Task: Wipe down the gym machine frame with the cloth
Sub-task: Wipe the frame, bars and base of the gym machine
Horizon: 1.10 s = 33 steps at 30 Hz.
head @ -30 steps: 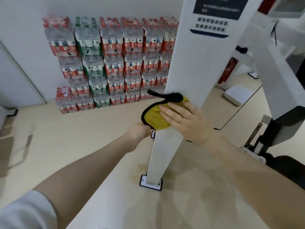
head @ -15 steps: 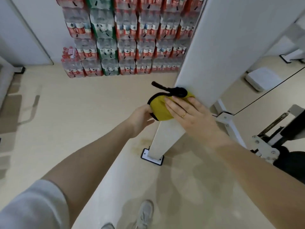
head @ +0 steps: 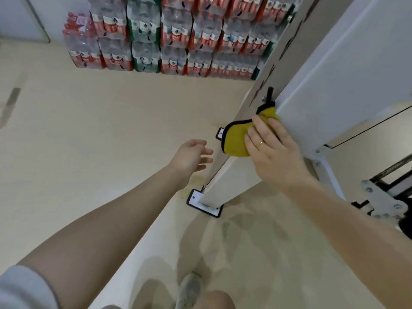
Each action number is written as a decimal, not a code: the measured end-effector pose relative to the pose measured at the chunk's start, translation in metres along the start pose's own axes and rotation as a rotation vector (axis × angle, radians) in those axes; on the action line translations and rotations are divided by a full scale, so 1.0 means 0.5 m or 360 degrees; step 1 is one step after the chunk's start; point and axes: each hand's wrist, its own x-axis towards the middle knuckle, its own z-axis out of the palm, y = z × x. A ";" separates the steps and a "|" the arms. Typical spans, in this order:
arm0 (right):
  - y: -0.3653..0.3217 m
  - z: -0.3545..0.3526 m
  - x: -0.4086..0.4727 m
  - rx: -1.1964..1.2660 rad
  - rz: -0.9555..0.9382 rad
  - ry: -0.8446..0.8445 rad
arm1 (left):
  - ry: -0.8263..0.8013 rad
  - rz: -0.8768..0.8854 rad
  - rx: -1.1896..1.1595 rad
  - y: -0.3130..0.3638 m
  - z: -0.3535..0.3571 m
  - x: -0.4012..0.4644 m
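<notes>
A yellow microfibre cloth with a black bound edge [head: 237,139] is pressed flat against the corner of the white painted steel upright of the gym machine frame [head: 323,92] by the right hand [head: 273,150], whose fingers are laid straight over the fabric rather than curled round it; a ring is worn on one finger. The cloth is wrapped over the post's edge, presumably so that two faces are wiped in one pass, and its black hanging loop [head: 269,94] is left sticking up at about 12 o'clock from the hand. The left hand [head: 192,156] is held loose and empty, fingers relaxed, at about 9 o'clock from the cloth and apart from the post.

Below the cloth, at about 7 o'clock, a bare length of post runs down to the white foot plate with black trim [head: 204,204] on the pale floor [head: 111,121]. That stretch is judged unobstructed for a downward stroke. At 12 o'clock, well apart, shrink-wrapped packs of bottled water [head: 169,34] are stacked against the wall.
</notes>
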 end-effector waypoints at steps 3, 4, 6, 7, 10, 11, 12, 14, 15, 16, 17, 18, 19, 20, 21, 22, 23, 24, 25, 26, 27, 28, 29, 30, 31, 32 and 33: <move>-0.177 0.129 -0.058 -0.0016 -0.0165 -0.0175 | -0.0065 0.0100 0.0199 -0.125 -0.026 0.098; -0.241 0.173 -0.078 -0.0002 -0.0213 -0.0259 | -0.0053 0.0111 0.0246 -0.181 -0.038 0.135; -0.361 0.264 -0.110 0.0031 -0.0296 -0.0354 | -0.0012 0.0107 0.0294 -0.298 -0.061 0.207; -0.418 0.310 -0.125 0.0041 -0.0314 -0.0377 | -0.0001 0.0097 0.0302 -0.352 -0.071 0.241; -0.568 0.436 -0.173 0.0037 -0.0354 -0.0490 | 0.0012 0.0013 0.0325 -0.497 -0.098 0.332; -0.612 0.475 -0.189 0.0046 -0.0373 -0.0565 | 0.0021 -0.0019 0.0330 -0.537 -0.105 0.357; -0.653 0.508 -0.204 0.0028 -0.0406 -0.0634 | 0.0027 -0.0038 0.0329 -0.574 -0.112 0.381; -0.728 0.567 -0.229 -0.0024 -0.0466 -0.0679 | 0.0026 -0.0025 0.0342 -0.631 -0.124 0.424; -0.763 0.588 -0.235 -0.0062 -0.0521 -0.0677 | 0.0029 -0.0010 0.0357 -0.651 -0.133 0.441; -0.794 0.604 -0.239 -0.0123 -0.0613 -0.0717 | 0.0035 0.0003 0.0372 -0.666 -0.142 0.453; -0.818 0.618 -0.243 -0.0185 -0.0725 -0.0710 | 0.0042 0.0009 0.0384 -0.675 -0.153 0.460; -0.832 0.623 -0.245 -0.0174 -0.0810 -0.0752 | 0.0046 0.0011 0.0398 -0.681 -0.164 0.463; -0.835 0.615 -0.242 -0.0136 -0.0817 -0.0850 | 0.0047 0.0010 0.0419 -0.683 -0.174 0.463; -0.823 0.600 -0.236 -0.0151 -0.0789 -0.0869 | 0.0050 0.0004 0.0442 -0.683 -0.182 0.461; -0.805 0.583 -0.235 -0.0207 -0.0724 -0.0848 | 0.0048 -0.0008 0.0462 -0.682 -0.188 0.457; -0.784 0.570 -0.239 -0.0258 -0.0626 -0.0805 | 0.0042 -0.0019 0.0477 -0.683 -0.192 0.457; -0.767 0.568 -0.250 -0.0250 -0.0522 -0.0726 | 0.0033 -0.0028 0.0491 -0.686 -0.194 0.458; -0.756 0.569 -0.262 -0.0247 -0.0429 -0.0668 | 0.0023 -0.0039 0.0505 -0.692 -0.194 0.462; -0.756 0.573 -0.270 -0.0267 -0.0379 -0.0711 | 0.0011 -0.0052 0.0517 -0.703 -0.194 0.466; -0.766 0.582 -0.277 -0.0332 -0.0413 -0.0785 | 0.0001 -0.0068 0.0523 -0.717 -0.193 0.472; -0.783 0.594 -0.277 -0.0406 -0.0522 -0.0842 | -0.0015 -0.0086 0.0529 -0.733 -0.192 0.477; -0.809 0.609 -0.270 -0.0434 -0.0630 -0.0859 | -0.0032 -0.0105 0.0540 -0.749 -0.195 0.481; -0.845 0.628 -0.265 -0.0380 -0.0718 -0.0860 | -0.0035 -0.0128 0.0554 -0.767 -0.205 0.483; -0.873 0.643 -0.262 -0.0286 -0.0767 -0.0962 | -0.0036 -0.0145 0.0566 -0.778 -0.215 0.485; -0.898 0.659 -0.264 -0.0204 -0.0815 -0.1057 | -0.0031 -0.0159 0.0577 -0.788 -0.225 0.485; -0.923 0.676 -0.267 -0.0143 -0.0842 -0.1092 | -0.0012 -0.0174 0.0590 -0.799 -0.237 0.484; -0.939 0.693 -0.272 -0.0109 -0.0842 -0.1100 | 0.0004 -0.0182 0.0610 -0.806 -0.247 0.483</move>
